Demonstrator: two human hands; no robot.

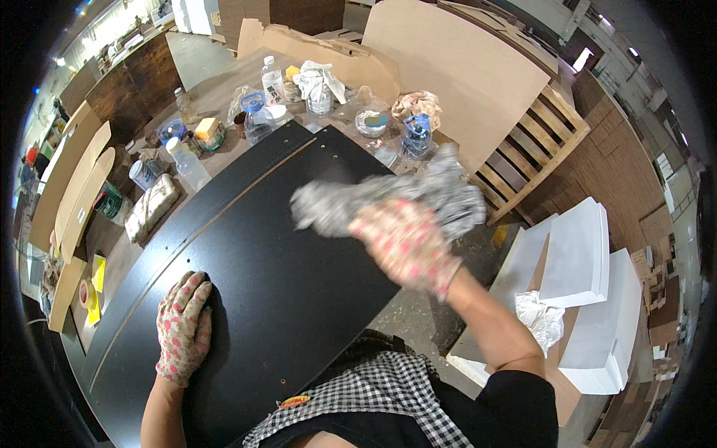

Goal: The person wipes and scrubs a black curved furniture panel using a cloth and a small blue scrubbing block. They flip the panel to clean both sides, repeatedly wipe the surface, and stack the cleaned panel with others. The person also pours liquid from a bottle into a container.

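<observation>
A black panel (pixel 287 299) with a groove along its far left side lies in front of me, with small holes near its corners. My left hand (pixel 183 328), in a white work glove with pink dots, rests flat on the panel near the groove. In a matching glove, my right hand (pixel 407 243) is closed on a grey rag (pixel 332 207) over the panel's right edge. Hand and rag are both smeared by motion. Part of the rag hangs beyond the edge; whether it touches the panel I cannot tell.
Bottles, cans, jars and a wrapped bundle (pixel 151 207) crowd the worktable beyond the panel. Yellow tape pieces (pixel 97 280) lie at left. A large tan board (pixel 455 75) and a wooden slatted pallet (pixel 534 142) stand at far right. White panels (pixel 575 254) lie at right.
</observation>
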